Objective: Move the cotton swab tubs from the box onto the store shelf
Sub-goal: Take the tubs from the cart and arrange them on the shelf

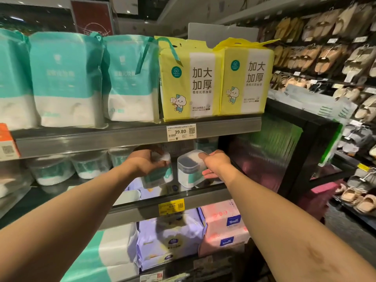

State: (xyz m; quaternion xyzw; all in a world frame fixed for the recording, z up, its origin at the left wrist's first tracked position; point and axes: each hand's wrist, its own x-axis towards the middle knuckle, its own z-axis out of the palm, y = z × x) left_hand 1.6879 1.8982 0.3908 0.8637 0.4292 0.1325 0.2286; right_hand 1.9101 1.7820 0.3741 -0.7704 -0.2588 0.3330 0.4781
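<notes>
Left hand (149,162): grasps the left tub (159,178) from above, over the middle shelf (207,198).
Right hand (216,164): clasps the right tub (189,169), tilted, near the shelf's right end.
Done: other tubs (53,170) stand further left along the shelf.
Left: neither held tub is released yet; the box is out of view, so the remainder cannot be told.

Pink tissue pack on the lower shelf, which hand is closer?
Right. The right hand grips a clear-lidded white tub above the pink tissue pack; the left hand is farther left, gripping another tub.
</notes>
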